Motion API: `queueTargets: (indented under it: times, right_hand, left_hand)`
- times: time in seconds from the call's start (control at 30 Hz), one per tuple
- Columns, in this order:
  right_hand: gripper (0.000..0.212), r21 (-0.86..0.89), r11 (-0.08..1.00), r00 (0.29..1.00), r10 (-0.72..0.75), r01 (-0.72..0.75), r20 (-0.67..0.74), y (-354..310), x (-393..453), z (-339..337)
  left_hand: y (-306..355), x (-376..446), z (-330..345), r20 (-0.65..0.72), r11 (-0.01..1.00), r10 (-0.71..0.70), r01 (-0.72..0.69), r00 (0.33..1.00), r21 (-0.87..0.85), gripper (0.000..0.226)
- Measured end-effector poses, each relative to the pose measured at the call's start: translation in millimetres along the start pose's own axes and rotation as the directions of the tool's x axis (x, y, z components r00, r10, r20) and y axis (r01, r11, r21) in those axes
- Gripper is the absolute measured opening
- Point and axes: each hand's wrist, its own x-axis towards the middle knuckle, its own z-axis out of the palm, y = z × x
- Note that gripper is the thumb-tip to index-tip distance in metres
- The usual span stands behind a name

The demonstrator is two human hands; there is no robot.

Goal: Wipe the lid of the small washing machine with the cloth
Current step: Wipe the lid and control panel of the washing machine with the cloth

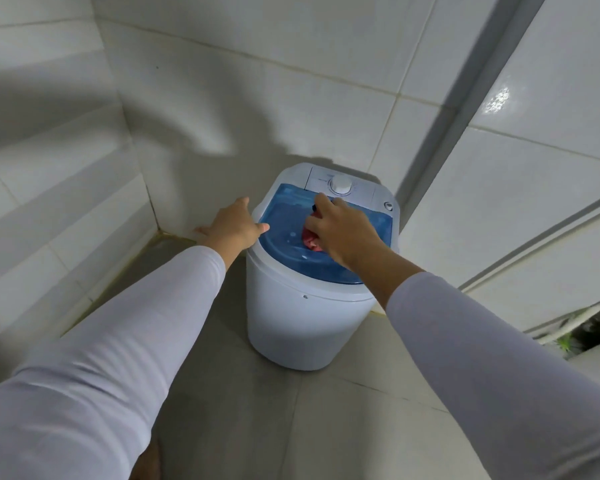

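A small white washing machine (302, 317) stands on the floor in a tiled corner. Its translucent blue lid (284, 233) is closed, with a few pale spots on it. My right hand (343, 230) rests on the middle of the lid and grips a bunched red cloth (310, 241), which shows only below the fingers. My left hand (234, 226) lies against the machine's left rim, thumb touching the lid's edge, fingers straight. A white dial (341, 184) sits on the control panel behind the lid.
White tiled walls (187, 98) close in on the left and behind. A grey vertical pipe (465, 109) runs down the wall at the right. White hoses and a dark gap (589, 327) lie low on the right. Beige floor tiles (274, 410) spread in front.
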Motion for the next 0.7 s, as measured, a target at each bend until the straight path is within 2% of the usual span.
queueTargets:
  times: [0.07, 0.17, 0.33, 0.4, 0.6, 0.7]
  right_hand:
    - [0.041, -0.034, 0.998, 0.998, -0.057, 0.056, -0.012, -4, 0, 6]
    - [0.043, 0.005, 0.999, 0.998, -0.049, 0.049, 0.037, -1, 1, 6]
    - [0.041, 0.261, 0.962, 0.948, -0.004, -0.084, 0.319, 15, 5, -7]
    - [0.042, 0.264, 0.96, 0.918, -0.022, -0.09, 0.396, 15, 8, -10]
    - [0.035, 0.163, 0.986, 0.939, -0.032, -0.025, 0.341, -2, 22, -18]
    - [0.036, 0.179, 0.979, 0.958, 0.042, -0.096, 0.282, -10, 27, -13]
  left_hand:
    - [-3, 2, 1, 0.008, 1.0, 0.003, -0.002, 1.0, -0.024, 0.072]
    - [-11, 8, 4, 0.026, 0.999, 0.004, -0.002, 1.0, -0.055, 0.075]
    - [-11, 6, 7, 0.009, 0.997, 0.012, -0.011, 1.0, -0.071, 0.072]
    - [-10, 4, 7, 0.003, 0.997, 0.014, -0.013, 1.0, -0.072, 0.07]
    - [-10, 5, 8, 0.006, 0.997, 0.025, -0.024, 1.0, -0.08, 0.07]
    - [-9, 5, 8, 0.008, 0.996, 0.026, -0.026, 1.0, -0.088, 0.069]
